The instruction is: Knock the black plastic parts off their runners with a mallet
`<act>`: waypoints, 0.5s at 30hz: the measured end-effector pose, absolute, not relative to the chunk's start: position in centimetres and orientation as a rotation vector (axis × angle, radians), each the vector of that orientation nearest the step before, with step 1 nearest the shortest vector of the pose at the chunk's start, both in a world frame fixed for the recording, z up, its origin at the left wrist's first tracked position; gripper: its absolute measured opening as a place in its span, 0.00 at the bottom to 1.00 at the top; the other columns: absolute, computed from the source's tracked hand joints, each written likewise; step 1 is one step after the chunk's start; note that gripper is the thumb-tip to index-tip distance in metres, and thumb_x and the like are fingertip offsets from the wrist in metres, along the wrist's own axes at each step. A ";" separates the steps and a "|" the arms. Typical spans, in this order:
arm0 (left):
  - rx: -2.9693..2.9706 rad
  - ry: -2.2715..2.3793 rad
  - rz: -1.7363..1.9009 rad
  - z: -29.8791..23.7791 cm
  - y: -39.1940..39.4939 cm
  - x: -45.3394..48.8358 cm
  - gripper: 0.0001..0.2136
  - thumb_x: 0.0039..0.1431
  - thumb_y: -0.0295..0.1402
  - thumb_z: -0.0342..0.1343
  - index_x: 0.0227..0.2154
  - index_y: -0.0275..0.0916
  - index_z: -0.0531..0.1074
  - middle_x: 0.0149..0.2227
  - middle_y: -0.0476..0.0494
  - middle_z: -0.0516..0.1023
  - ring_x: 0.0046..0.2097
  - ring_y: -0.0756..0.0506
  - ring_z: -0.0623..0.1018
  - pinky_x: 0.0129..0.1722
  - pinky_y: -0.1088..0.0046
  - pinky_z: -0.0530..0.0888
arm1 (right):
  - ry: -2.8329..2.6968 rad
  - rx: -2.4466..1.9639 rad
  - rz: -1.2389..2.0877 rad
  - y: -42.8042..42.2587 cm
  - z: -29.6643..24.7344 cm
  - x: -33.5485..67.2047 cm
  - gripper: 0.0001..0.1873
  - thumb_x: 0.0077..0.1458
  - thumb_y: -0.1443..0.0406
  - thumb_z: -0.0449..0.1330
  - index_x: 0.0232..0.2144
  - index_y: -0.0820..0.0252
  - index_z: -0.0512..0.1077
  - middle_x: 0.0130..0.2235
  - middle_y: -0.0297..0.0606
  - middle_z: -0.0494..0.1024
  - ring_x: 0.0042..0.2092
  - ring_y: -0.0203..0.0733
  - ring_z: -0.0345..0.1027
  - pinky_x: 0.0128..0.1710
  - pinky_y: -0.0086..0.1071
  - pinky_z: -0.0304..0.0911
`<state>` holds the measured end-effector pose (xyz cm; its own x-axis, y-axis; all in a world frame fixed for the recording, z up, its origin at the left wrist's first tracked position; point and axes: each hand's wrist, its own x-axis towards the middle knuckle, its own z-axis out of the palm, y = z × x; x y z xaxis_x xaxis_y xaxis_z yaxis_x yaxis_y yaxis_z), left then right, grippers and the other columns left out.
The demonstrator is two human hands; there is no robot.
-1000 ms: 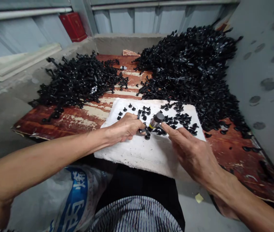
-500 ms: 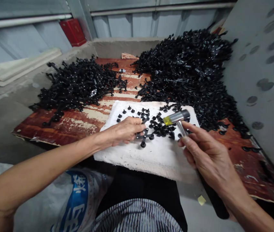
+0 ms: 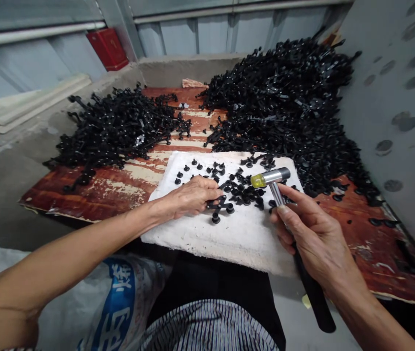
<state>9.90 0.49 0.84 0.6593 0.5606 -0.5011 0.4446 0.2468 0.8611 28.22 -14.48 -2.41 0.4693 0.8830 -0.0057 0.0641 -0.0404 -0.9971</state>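
Mallet (image 3: 270, 177) farther right, over white slab (image 3: 236, 243) on peeling red board (image 3: 93, 192)

Foam slab (image 3: 229, 246): lying on plywood board (image 3: 83, 200), at its near edge. Loose moulded plastic pieces (image 3: 240, 190): sitting on slab. Plastic heaps: lying behind slab, one left (image 3: 115, 131), one right (image 3: 284, 107).

Blue Chinese characters (image 3: 114, 312) run down the white woven sack (image 3: 46, 287) (one looks like 烯, the rest unclear).

Left hand (image 3: 192, 197) hides part of a black moulded piece (image 3: 219, 204); blue lettering (image 3: 114, 312) on the white sack (image 3: 61, 292) is cut off below.
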 end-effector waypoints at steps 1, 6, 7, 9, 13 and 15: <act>1.369 0.914 0.102 0.7 0.5 9.9 0.15 0.62 0.34 0.55 0.21 0.38 0.62 0.17 0.55 0.57 0.15 0.59 0.51 0.13 0.80 0.44 | -0.880 -1.468 0.820 -14.5 -2.5 28.2 0.24 0.55 0.53 0.63 0.53 0.50 0.72 0.26 0.31 0.72 0.18 0.29 0.53 0.14 0.23 0.50; 1.329 0.906 0.125 0.4 0.7 9.7 0.14 0.62 0.32 0.56 0.22 0.37 0.62 0.19 0.54 0.59 0.15 0.60 0.54 0.14 0.81 0.44 | -0.854 -1.459 0.837 -14.5 -2.6 28.3 0.25 0.53 0.53 0.64 0.53 0.50 0.72 0.26 0.30 0.71 0.18 0.29 0.54 0.13 0.23 0.51; 1.325 0.907 0.127 0.4 0.8 9.7 0.14 0.62 0.32 0.56 0.22 0.36 0.62 0.18 0.54 0.59 0.15 0.60 0.54 0.14 0.81 0.44 | -0.850 -1.461 0.840 -14.5 -2.5 28.2 0.25 0.53 0.53 0.64 0.53 0.51 0.72 0.25 0.30 0.71 0.18 0.29 0.54 0.13 0.23 0.51; 1.318 0.911 0.121 0.5 0.8 9.8 0.14 0.62 0.32 0.56 0.22 0.36 0.63 0.18 0.54 0.59 0.15 0.61 0.54 0.14 0.81 0.44 | -0.852 -1.466 0.837 -14.5 -2.4 28.2 0.25 0.53 0.54 0.64 0.53 0.51 0.72 0.25 0.30 0.71 0.18 0.29 0.54 0.13 0.23 0.51; 1.306 0.923 0.100 0.7 0.7 9.9 0.15 0.61 0.33 0.57 0.21 0.36 0.62 0.17 0.55 0.58 0.15 0.61 0.53 0.14 0.81 0.44 | -0.860 -1.459 0.832 -14.6 -2.2 28.1 0.25 0.54 0.54 0.63 0.53 0.52 0.71 0.25 0.30 0.71 0.18 0.29 0.54 0.13 0.23 0.51; 1.306 0.919 0.109 0.6 0.7 9.9 0.15 0.61 0.33 0.57 0.21 0.36 0.62 0.17 0.55 0.58 0.15 0.61 0.54 0.14 0.81 0.43 | -0.860 -1.459 0.835 -14.6 -2.1 28.0 0.25 0.54 0.55 0.63 0.53 0.53 0.71 0.25 0.30 0.71 0.18 0.30 0.54 0.13 0.23 0.51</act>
<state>9.90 0.72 0.61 0.6560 0.5503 -0.5165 0.4139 0.3100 0.8559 28.01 -14.59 -2.12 0.4713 0.8818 -0.0157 0.0415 -0.0399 -0.9983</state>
